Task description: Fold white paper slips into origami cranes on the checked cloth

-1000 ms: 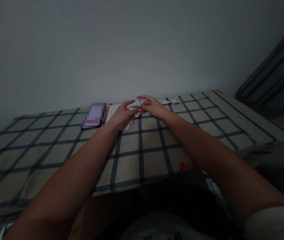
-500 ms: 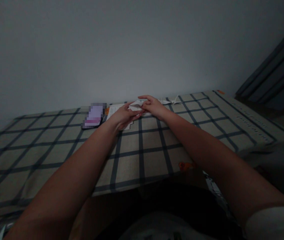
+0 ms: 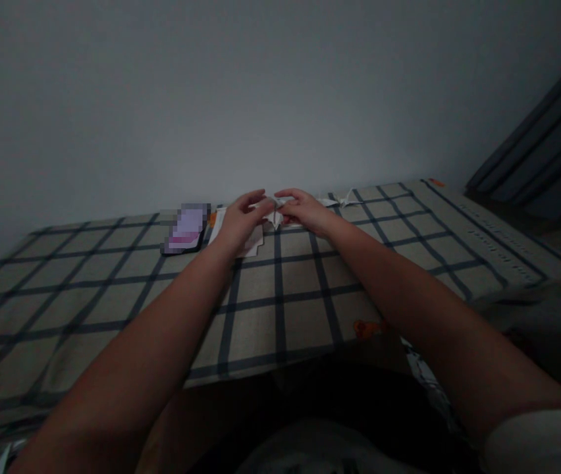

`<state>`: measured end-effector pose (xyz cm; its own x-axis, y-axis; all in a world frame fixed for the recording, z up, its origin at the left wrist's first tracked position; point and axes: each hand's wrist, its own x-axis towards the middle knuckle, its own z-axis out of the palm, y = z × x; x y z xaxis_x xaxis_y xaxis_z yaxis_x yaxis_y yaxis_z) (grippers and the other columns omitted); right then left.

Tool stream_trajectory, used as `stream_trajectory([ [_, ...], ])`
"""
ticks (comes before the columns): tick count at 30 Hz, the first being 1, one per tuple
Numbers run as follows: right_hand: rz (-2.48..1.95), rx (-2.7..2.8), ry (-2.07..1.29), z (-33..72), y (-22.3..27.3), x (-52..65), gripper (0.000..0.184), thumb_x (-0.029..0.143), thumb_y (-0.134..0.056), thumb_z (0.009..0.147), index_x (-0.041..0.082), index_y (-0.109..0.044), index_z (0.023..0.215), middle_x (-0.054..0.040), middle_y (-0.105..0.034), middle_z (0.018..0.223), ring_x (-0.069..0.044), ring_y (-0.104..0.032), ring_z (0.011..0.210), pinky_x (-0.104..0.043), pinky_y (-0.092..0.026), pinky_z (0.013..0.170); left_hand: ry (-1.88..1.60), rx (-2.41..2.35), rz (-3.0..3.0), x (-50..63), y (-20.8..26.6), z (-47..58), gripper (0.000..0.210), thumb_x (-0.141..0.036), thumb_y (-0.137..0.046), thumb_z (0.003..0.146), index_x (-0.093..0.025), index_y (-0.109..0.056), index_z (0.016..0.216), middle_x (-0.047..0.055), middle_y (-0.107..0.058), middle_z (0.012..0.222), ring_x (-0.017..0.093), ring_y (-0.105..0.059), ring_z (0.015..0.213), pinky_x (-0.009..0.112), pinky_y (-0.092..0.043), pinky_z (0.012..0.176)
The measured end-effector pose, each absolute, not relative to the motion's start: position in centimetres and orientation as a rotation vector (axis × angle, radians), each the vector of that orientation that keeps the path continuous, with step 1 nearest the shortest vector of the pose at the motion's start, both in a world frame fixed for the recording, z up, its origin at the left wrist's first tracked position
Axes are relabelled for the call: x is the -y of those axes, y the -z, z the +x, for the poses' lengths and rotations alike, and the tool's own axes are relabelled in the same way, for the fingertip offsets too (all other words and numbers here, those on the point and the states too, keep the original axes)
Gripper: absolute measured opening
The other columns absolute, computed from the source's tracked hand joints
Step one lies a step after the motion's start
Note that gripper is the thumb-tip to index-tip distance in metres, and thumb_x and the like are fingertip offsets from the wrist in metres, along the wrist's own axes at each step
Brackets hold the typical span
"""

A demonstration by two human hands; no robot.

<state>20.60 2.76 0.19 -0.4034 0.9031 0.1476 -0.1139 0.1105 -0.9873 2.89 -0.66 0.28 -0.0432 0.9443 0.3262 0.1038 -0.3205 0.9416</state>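
Note:
Between my two hands is a piece of folded white paper [image 3: 275, 219], with a pointed end facing down towards me. My left hand [image 3: 243, 218] grips its left side with the thumb and fingers. On the right side my right hand [image 3: 304, 210] pinches it, the index finger raised and stretched out over the top. White paper sheets [image 3: 251, 247] lie under and beside my left hand. Just right of my right hand stands a folded paper crane [image 3: 346, 199], with another white folded piece [image 3: 328, 202] next to it, partly hidden by the hand.
A phone [image 3: 186, 227] with a lit, blurred screen lies left of the sheets. Everything rests on a table with a checked tablecloth [image 3: 305, 322], its far edge against a grey wall [image 3: 280, 99]. A dark curtain [image 3: 542, 131] hangs at the right.
My left hand has turned and shifted its grip, its fingers now higher on the paper. The folded paper has turned so its point faces down. My right hand has hardly moved.

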Motion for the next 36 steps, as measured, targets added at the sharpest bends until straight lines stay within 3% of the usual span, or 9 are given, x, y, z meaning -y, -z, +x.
stream_trajectory([
  [3,-0.784,1.586,-1.451,20.5,0.0,-2.6,0.029,0.011,-0.066,0.082,0.020,-0.058,0.108,0.0059,-0.060,0.066,-0.009,-0.057,0.056,-0.019,-0.047,0.054,-1.524,-1.159,1.624,0.2,-0.2,2.4,0.044,-0.051,-0.077,0.073,-0.018,-0.076,0.103,0.010,-0.075,0.109,0.025,-0.067,0.105,0.034,-0.053,0.091],
  [6,-0.803,1.630,-1.436,20.4,0.1,-2.6,0.027,0.013,-0.068,0.081,0.020,-0.058,0.105,0.0058,-0.060,0.066,-0.009,-0.059,0.059,-0.020,-0.049,0.058,-1.544,-1.205,1.619,-0.2,0.2,2.1,0.044,-0.055,-0.075,0.074,-0.017,-0.078,0.096,0.009,-0.076,0.101,0.025,-0.068,0.099,0.033,-0.053,0.087],
  [14,-0.815,1.769,-1.121,20.6,0.0,-3.1,0.018,0.032,-0.068,0.087,0.019,-0.071,0.098,-0.0059,-0.071,0.103,-0.014,-0.064,0.083,-0.024,-0.053,0.065,-1.568,-1.238,1.616,-1.0,0.8,1.6,0.042,-0.052,-0.074,0.074,-0.017,-0.077,0.096,0.008,-0.077,0.092,0.022,-0.070,0.085,0.032,-0.053,0.079],
  [26,-0.776,1.863,-0.942,21.0,0.1,-3.5,0.024,0.037,-0.072,0.078,0.014,-0.071,0.085,-0.0037,-0.068,0.080,-0.013,-0.058,0.072,-0.028,-0.046,0.071,-1.471,-1.308,1.684,0.9,-0.4,2.6,0.035,-0.049,-0.074,0.076,-0.017,-0.078,0.090,0.007,-0.078,0.090,0.022,-0.069,0.086,0.031,-0.053,0.081],
  [36,-0.831,1.869,-0.920,21.0,0.2,-3.6,0.026,0.040,-0.069,0.079,0.015,-0.068,0.078,-0.0021,-0.063,0.072,-0.014,-0.055,0.069,-0.027,-0.041,0.066,-1.413,-1.158,1.638,0.4,-0.1,2.6,0.039,-0.045,-0.078,0.070,-0.017,-0.077,0.097,0.007,-0.076,0.096,0.021,-0.068,0.089,0.031,-0.052,0.082],
])
